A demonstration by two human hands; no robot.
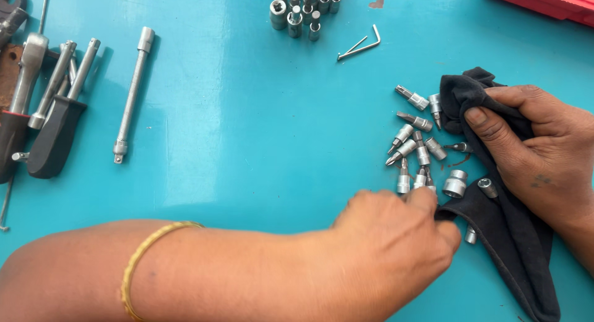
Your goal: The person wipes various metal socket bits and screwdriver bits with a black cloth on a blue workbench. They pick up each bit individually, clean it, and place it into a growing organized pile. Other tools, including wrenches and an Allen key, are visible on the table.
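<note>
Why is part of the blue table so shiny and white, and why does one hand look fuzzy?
In the head view, a pale band of glare washes the blue table; the long extension bar throws a soft shadow to its right; the left hand is smeared by motion blur, while the right hand on the black cloth looks sharp.

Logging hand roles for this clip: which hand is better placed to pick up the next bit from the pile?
Probably the left hand: its fingertips already touch the pile of bit sockets. The right hand is busy holding the black cloth beside it.
</note>
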